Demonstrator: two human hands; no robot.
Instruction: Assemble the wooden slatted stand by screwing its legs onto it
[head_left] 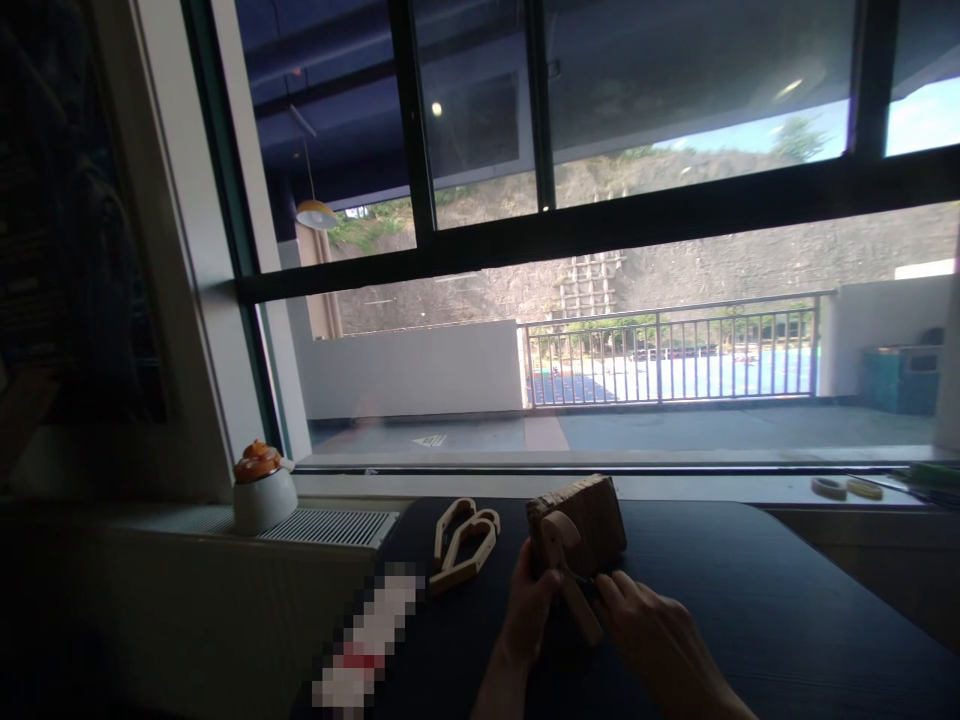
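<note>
While you sit at the dark desk (pixel 750 580) by the window (pixel 600 300), both of your hands are on one wooden assembly (pixel 589 512), which stands on the desk just beyond your knuckles, near the middle of the near edge. Your left hand (pixel 531 603) is curled shut around its near left side, steadying it. Your right hand (pixel 654 632) comes in from 4 o'clock with the fingers bent and the tips gathered at the wooden arm (pixel 576 585), a rounded-headed stick that slopes down off the front of the block towards you. Whether those fingertips truly pinch the arm or only rest against it, the picture is too dim to tell.

As for progress, the block looks largely built up, with slats showing along its top and the arm already against it. Two curved wooden pieces (pixel 465 545) lie loose at 9 o'clock from the assembly, apart from it and from your hands, so they seem unfitted as yet.

Farther out at 10 o'clock a white pot (pixel 262 497) with an orange lid stands beside the vent. At 2 o'clock, well apart, two small rings (pixel 829 488) lie on the sill (pixel 712 488).
</note>
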